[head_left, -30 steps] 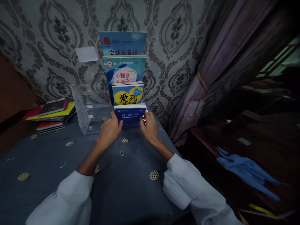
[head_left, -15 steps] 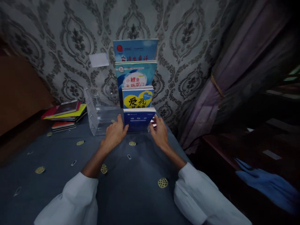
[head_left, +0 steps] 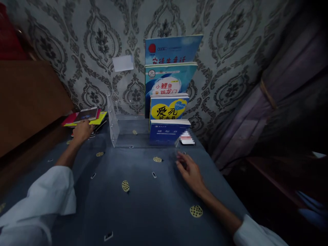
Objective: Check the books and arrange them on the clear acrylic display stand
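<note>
My left hand (head_left: 83, 131) is at the front of a small stack of books at the left, its fingers apart and reaching over a dark-covered book (head_left: 87, 114) on top. A yellow book (head_left: 100, 119) lies beneath that one. Over the tablecloth, in front of the clear plastic book rack (head_left: 133, 139), my right hand (head_left: 191, 171) hovers open with loosely bent fingers and holds nothing. Upright in the rack's right side, in stepped rows, are a dark blue booklet (head_left: 164, 134), a blue-and-yellow book (head_left: 169, 106), a teal book (head_left: 170, 77) and a tall blue book (head_left: 174, 48).
A blurred-out white item (head_left: 187, 138) lies by the rack's right end. The dark blue tablecloth (head_left: 143, 205) has a pineapple print. Patterned wallpaper (head_left: 102, 41) rises behind, with a white card (head_left: 123, 63) on it. A brown panel (head_left: 28, 99) stands left, a tied curtain (head_left: 246, 116) right.
My left hand has left the dark blue booklet and moved left to the book stack. My right hand has let go of the booklet's right side and drawn back. The view has shifted left.
</note>
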Action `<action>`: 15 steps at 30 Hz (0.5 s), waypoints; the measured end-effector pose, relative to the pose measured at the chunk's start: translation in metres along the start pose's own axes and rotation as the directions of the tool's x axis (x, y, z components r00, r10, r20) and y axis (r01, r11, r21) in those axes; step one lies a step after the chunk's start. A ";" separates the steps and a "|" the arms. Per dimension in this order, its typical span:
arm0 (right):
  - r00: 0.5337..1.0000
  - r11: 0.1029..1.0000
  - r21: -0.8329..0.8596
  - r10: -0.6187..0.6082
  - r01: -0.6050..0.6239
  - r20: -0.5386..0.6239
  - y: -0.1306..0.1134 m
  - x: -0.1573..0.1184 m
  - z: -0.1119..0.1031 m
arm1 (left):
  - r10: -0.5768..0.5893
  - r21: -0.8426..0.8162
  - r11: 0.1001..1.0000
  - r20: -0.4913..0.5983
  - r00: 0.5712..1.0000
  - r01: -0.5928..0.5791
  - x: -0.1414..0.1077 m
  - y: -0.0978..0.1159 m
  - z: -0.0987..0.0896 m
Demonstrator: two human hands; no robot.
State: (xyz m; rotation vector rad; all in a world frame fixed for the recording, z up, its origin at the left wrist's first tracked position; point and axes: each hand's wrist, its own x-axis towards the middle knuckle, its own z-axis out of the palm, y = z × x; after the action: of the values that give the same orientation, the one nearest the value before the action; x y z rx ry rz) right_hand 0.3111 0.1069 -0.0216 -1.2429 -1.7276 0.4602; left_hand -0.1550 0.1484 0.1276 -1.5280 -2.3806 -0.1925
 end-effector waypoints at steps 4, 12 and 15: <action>0.995 0.999 -0.029 0.032 -0.029 0.091 -0.001 -0.005 0.001 | 0.048 0.119 0.991 0.063 0.997 -0.055 0.045 -0.014 0.021; 0.991 0.995 -0.087 0.067 -0.057 0.116 -0.007 -0.001 -0.004 | 0.084 0.115 0.987 0.207 0.975 -0.110 0.096 -0.021 0.037; 0.990 0.994 -0.090 0.073 -0.063 0.123 -0.008 0.000 -0.004 | 0.095 0.137 0.982 0.237 0.967 -0.130 0.106 -0.025 0.042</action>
State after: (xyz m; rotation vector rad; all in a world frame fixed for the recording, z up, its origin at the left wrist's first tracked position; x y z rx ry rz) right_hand 0.3104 0.1028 -0.0141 -1.3626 -1.8314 0.5189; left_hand -0.2266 0.2407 0.1232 -1.6861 -2.4039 0.1974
